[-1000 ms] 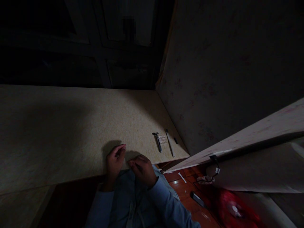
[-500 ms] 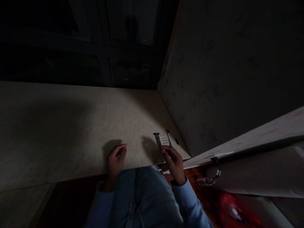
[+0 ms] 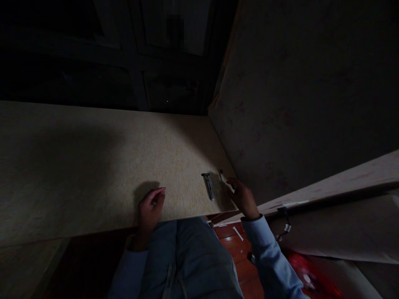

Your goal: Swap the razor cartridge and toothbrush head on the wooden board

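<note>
A safety razor (image 3: 208,187) lies on the pale marbled counter, its head away from me. Right of it is a thin light stick with a dark tip (image 3: 222,176), partly covered by my right hand (image 3: 243,199). That hand's fingers are curled at the counter's right end, thumb and forefinger close together; what they hold, if anything, is hidden in the dim light. My left hand (image 3: 151,206) rests at the counter's front edge, fingertips together, nothing visible in them. The clear pack seen earlier beside the razor cannot be made out now.
The counter (image 3: 102,178) runs left beneath a dark window (image 3: 174,37). A patterned wall (image 3: 296,104) closes the right side. Below are a white strip (image 3: 238,233) on the red-brown floor, a cable (image 3: 285,222) and a red bag (image 3: 311,274).
My right hand has moved right, from the razor's handle to the counter's right end, covering the small black piece's spot. The razor stays on the counter. My left hand has hardly moved.
</note>
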### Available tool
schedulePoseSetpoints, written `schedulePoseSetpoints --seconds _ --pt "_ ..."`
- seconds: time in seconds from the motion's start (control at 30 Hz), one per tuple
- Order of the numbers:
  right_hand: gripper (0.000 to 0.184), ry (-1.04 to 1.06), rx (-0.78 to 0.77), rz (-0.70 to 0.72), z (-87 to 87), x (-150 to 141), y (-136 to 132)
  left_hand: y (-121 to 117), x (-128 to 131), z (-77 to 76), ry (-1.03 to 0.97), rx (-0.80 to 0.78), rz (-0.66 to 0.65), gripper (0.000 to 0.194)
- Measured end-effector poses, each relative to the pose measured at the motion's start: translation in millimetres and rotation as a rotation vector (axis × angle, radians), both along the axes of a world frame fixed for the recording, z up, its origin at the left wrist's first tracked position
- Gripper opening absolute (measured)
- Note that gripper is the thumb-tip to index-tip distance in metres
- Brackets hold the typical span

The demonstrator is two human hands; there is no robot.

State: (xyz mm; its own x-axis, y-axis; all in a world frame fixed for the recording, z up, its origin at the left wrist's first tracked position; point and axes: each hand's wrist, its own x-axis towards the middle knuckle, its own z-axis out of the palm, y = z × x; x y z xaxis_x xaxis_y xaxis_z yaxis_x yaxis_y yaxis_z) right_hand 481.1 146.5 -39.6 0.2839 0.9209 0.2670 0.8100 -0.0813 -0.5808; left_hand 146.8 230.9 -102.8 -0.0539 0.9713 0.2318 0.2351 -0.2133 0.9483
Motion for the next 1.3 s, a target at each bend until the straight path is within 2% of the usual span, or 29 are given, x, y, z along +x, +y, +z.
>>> schedulePoseSetpoints --seconds 0.17,0.37,0.67,0.9,1.0,1.3 --pt "0.046 -0.06 -0.098 0.014 -0.4 0.3 4.3 -0.3 -0.1 2.7 -0.002 -0.016 -0.008 0.034" --pt "0.065 -0.164 -0.206 0.179 3.3 -0.7 22.3 -0.1 0.5 3.4 -0.001 -0.011 -0.004 0.031" --pt "0.065 -0.338 -0.394 0.254 7.4 -8.7 48.2 0.3 0.1 -0.3 -0.007 -0.031 0.004 0.034" --pt "0.058 -0.324 -0.305 0.276 -4.8 -5.9 44.8 -0.5 0.9 2.6 -0.001 -0.023 -0.002 0.034" --pt "0.06 -0.301 -0.274 0.264 -8.6 -5.0 40.7 -1.1 1.1 3.2 0.004 -0.025 -0.01 0.035" --pt "0.062 -0.299 -0.236 0.258 -3.2 4.0 28.8 -1.5 1.2 2.4 0.017 -0.002 -0.007 0.033"
